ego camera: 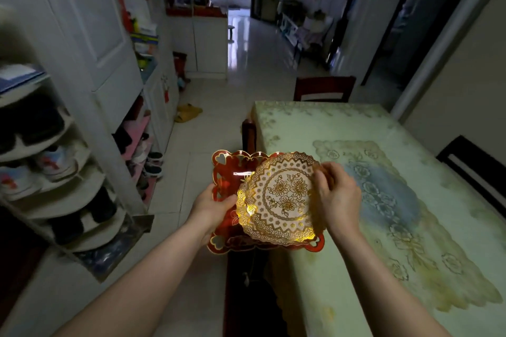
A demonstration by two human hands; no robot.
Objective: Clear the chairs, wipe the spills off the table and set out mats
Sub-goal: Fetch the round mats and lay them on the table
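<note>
The left hand [212,206] holds a red tray [232,167] by its near-left rim, fingers curled under the edge and thumb on top, so the tray serves as a carrier held out at the corner of the surface [315,128]. On it lies a stack of round gold-patterned mats [283,197], tilted up toward the right hand [336,194], whose fingers [321,172] pinch the far-right edge of the top mat (probably to peel it off the stack and lay it down). The stack sits directly between the two sets of fingers, overlapping the surface's edge on the right-hand side.

Count: one tray; the mats show at least three layered edges on the side nearest the left fingers, though the exact number cannot be told. One rectangular lace mat [410,208] already lies on the tablecloth beyond the right fingers, flat and apart from the stack. Two red chairs show: one [324,87] at the far end of the surface, another [248,133] tucked in just past the tray. A dark chair back [471,161] stands at the surface's far side.
</note>
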